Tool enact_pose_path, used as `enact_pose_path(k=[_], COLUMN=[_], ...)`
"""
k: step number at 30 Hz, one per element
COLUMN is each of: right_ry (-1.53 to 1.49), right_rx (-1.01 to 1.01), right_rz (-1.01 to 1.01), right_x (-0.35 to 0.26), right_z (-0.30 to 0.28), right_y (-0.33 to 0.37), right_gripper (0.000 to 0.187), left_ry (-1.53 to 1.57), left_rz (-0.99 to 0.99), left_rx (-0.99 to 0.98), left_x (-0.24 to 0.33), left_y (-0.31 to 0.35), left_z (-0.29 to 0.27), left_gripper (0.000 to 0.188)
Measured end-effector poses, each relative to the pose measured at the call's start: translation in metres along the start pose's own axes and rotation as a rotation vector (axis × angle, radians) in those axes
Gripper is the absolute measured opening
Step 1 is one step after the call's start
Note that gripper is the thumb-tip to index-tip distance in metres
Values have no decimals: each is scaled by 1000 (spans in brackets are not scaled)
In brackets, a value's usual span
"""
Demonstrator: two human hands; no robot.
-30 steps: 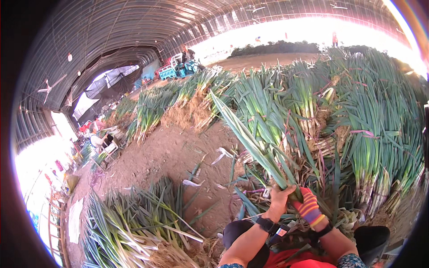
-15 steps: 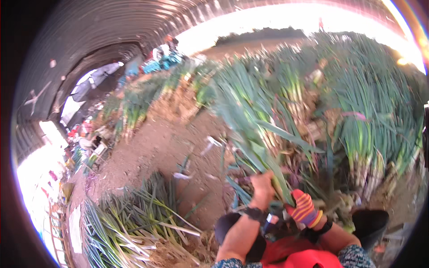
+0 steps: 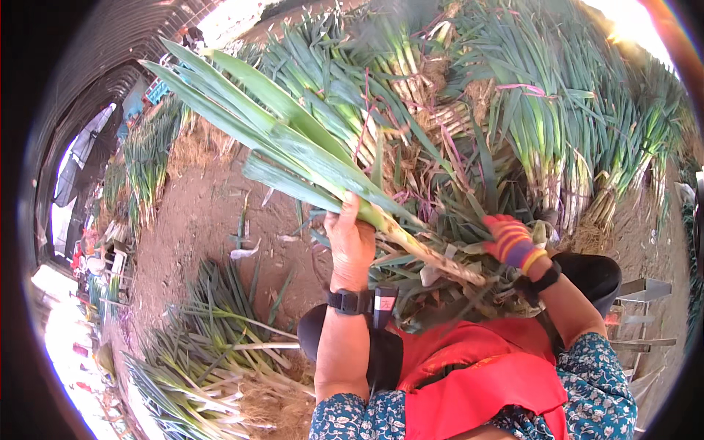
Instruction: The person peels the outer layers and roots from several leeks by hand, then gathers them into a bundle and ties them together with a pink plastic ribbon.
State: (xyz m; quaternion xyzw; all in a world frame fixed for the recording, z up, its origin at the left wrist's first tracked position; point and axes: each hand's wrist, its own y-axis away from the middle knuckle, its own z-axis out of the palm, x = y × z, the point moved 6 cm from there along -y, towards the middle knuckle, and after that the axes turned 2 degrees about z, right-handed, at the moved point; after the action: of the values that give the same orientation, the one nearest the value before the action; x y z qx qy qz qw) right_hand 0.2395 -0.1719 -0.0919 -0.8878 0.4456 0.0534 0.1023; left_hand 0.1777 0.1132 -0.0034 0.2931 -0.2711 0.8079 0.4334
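Note:
My bare left hand [image 3: 350, 238] grips a large green onion [image 3: 323, 165] around its upper shank. Its broad leaves fan out to the upper left, and the pale, brownish lower end points right, over my lap. My right hand [image 3: 510, 242], in a striped orange, yellow and purple glove, is apart from that lower end, just to its right. The gloved fingers look parted, with nothing visible between them. Beneath the stalk lies a heap of stripped leaves and skins [image 3: 433, 297].
Loose green onions [image 3: 220, 359] with roots lie at lower left. Tied bundles [image 3: 543, 139] stand ahead and to the right; more stand at far left [image 3: 147, 158]. Bare soil [image 3: 198, 213] shows between. A metal stand [image 3: 645, 290] sits by my right knee. A red apron [image 3: 477, 374] covers my lap.
My left hand has moved left and up with the green onion, which now slants left instead of pointing away. My right hand has come off its lower end. The view has also shifted.

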Motion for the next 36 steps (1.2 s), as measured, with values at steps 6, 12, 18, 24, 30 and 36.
enact_pose_path(k=[6, 12, 18, 24, 30, 36], right_ry=[-1456, -1461, -1468, -1450, -610, 14], right_rx=[-247, -111, -151, 43, -212, -261], right_rz=[-1, 65, 50, -9, 63, 246], right_x=[-118, -126, -138, -146, -10, 95], right_z=[-38, -31, -31, -53, -5, 54], right_y=[-61, -90, -92, -51, 14, 83], right_gripper=[45, 43, 35, 32, 44, 52], left_ry=[-33, -586, -576, -193, -147, 21], left_rz=[-225, 100, -15, -262, -155, -252], left_rx=[-30, -249, -65, 231, -62, -8], left_x=[-42, -34, -23, -31, -8, -9], left_y=[18, 12, 7, 6, 6, 8], left_z=[-1, -13, -15, -48, -30, -21], left_gripper=[27, 18, 15, 20, 33, 31])
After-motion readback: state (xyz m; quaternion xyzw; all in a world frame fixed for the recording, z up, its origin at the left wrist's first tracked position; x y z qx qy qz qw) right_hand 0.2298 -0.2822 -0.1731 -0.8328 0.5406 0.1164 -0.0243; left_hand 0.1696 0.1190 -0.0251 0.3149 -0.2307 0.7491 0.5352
